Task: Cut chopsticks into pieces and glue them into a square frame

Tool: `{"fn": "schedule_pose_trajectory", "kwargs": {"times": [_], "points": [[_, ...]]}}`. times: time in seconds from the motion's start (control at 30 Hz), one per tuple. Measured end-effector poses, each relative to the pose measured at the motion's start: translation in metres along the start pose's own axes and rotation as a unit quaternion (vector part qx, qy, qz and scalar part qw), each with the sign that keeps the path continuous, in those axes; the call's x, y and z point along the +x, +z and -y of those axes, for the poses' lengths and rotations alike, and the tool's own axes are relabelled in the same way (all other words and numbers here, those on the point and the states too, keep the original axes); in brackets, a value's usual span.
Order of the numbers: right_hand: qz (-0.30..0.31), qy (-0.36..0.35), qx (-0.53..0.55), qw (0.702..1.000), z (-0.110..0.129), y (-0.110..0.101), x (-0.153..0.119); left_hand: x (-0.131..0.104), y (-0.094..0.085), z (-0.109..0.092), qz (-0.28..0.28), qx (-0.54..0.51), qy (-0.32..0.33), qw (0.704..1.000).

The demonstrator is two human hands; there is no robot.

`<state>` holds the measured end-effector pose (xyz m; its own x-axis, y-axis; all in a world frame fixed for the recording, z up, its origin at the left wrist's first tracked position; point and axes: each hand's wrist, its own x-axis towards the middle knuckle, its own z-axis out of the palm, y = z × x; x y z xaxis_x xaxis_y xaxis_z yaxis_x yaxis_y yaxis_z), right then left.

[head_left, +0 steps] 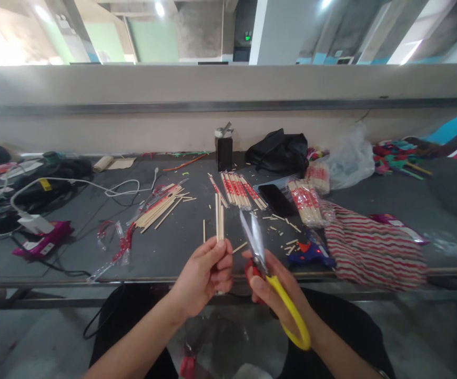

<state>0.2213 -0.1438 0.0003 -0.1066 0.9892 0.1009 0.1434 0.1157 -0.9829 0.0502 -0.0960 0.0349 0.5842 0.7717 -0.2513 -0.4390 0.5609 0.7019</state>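
Note:
My left hand (208,271) is closed around a few wooden chopsticks (219,218), which stand upright out of the fist. In my right hand (279,289) is a pair of scissors (256,237) with one yellow handle, its blades pointing up and slightly parted. The blades are just right of the chopsticks, apart from them. Past the hands lie chopsticks in red-marked wrappers (236,190). Loose chopsticks (161,208) are piled to the left, and short cut-off stick pieces (291,245) are scattered on the right.
A blue glue gun (313,253) and a striped cloth (374,245) lie right on the dark table (189,245). Behind are a phone (275,200), a black bag (279,152) and a plastic bag (350,160). Torn wrappers (121,245), a white charger (37,223) and cables occupy the left.

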Motion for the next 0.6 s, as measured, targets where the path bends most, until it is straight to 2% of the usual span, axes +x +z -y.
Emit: {"fn": "schedule_pose_trajectory", "kwargs": {"times": [0.13,0.23,0.37,0.53,0.6], "points": [[0.015,0.127,0.033,0.991,-0.002,-0.016,-0.048,-0.041,-0.012,0.012,0.026,0.105,-0.115,0.987],[0.045,0.186,0.048,0.98,-0.01,-0.02,-0.082,-0.067,-0.018,0.021,0.055,0.161,-0.204,0.964],[0.076,0.165,0.04,0.983,-0.011,-0.018,-0.106,-0.087,-0.016,0.029,0.085,0.176,-0.264,0.944],[0.18,0.154,-0.011,0.972,0.004,-0.02,-0.108,-0.097,-0.011,0.033,0.086,0.206,-0.3,0.927],[0.199,0.153,-0.035,0.967,0.01,-0.021,-0.109,-0.099,-0.01,0.034,0.087,0.213,-0.315,0.921]]}}
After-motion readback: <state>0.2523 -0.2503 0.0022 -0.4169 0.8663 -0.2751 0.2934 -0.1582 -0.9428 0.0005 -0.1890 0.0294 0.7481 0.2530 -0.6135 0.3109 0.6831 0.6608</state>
